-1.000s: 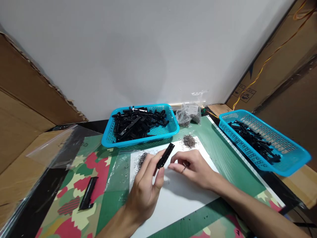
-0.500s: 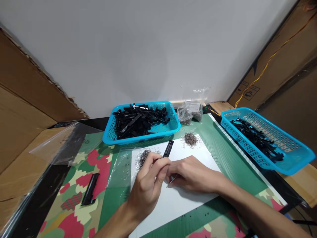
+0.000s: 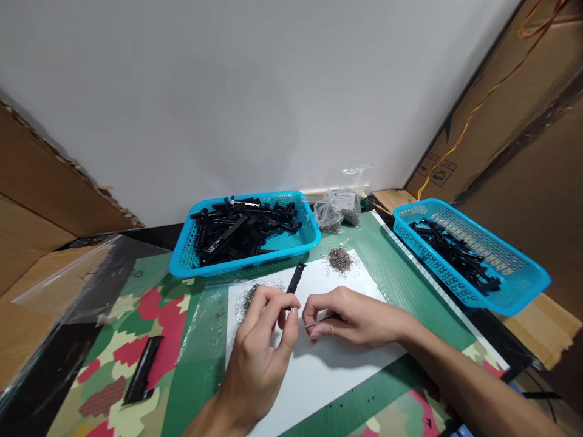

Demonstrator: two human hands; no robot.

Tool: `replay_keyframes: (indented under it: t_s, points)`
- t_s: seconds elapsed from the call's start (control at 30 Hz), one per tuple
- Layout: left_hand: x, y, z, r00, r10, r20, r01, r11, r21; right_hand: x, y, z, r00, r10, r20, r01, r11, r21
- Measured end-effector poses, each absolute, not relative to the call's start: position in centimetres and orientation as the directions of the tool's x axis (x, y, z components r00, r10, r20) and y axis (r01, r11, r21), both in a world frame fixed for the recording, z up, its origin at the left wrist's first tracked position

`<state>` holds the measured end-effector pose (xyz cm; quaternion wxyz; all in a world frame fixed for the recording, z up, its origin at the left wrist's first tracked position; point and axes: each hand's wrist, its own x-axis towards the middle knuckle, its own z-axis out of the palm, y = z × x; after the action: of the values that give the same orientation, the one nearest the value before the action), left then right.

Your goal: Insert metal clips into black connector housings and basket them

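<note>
Between the fingers of my left hand [image 3: 264,346] is a slim black plastic part [image 3: 296,278], its far end sticking up and away. My right hand [image 3: 350,318] is closed in a pinch around a thin metal tool like tweezers [image 3: 317,322], whose tip points left toward my left hand. A small gap separates the two hands. Both are above a white sheet [image 3: 314,382]. A pile of tiny dark metal pieces [image 3: 250,296] lies partly behind my left fingers, and a browner pile of tiny metal pieces [image 3: 340,259] is beyond my right hand.
A blue basket [image 3: 246,264] full of black parts stands at the back; another blue basket [image 3: 523,306] is at right. Clear bags [image 3: 339,213] of small pieces rest by the wall. One black part [image 3: 143,371] lies at left on the camouflage-patterned surface. Cardboard walls both sides.
My hands have drawn apart from touching, the right one now separate from the black part. The black part has turned in my left fingers. The whole view has shifted slightly.
</note>
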<state>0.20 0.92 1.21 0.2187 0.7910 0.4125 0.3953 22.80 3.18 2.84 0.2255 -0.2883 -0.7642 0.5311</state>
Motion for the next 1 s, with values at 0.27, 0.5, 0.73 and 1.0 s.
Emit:
replay_keyframes:
  t_s: [0.27, 0.5, 0.73, 1.0]
  points:
    - [0.8, -0.1, 1.4, 0.418, 0.871, 0.259, 0.460, -0.448, 0.767, 22.8, 2.9, 3.2, -0.618, 0.785, 0.040, -0.096, -0.025, -0.995]
    - [0.9, -0.2, 1.2, 0.482, 0.818, 0.313, 0.437, -0.534, 0.724, 23.1, 2.9, 3.1, -0.648, 0.762, -0.022, -0.135, -0.143, -0.981]
    - [1.1, -0.1, 0.8, 0.487, 0.809, 0.329, 0.473, -0.561, 0.679, 23.0, 3.2, 2.8, -0.520, 0.854, -0.023, -0.116, -0.097, -0.989]
    - [1.0, -0.1, 0.7, 0.458, 0.800, 0.388, 0.428, -0.581, 0.692, 22.7, 3.1, 2.6, -0.524, 0.851, -0.008, -0.193, -0.128, -0.973]
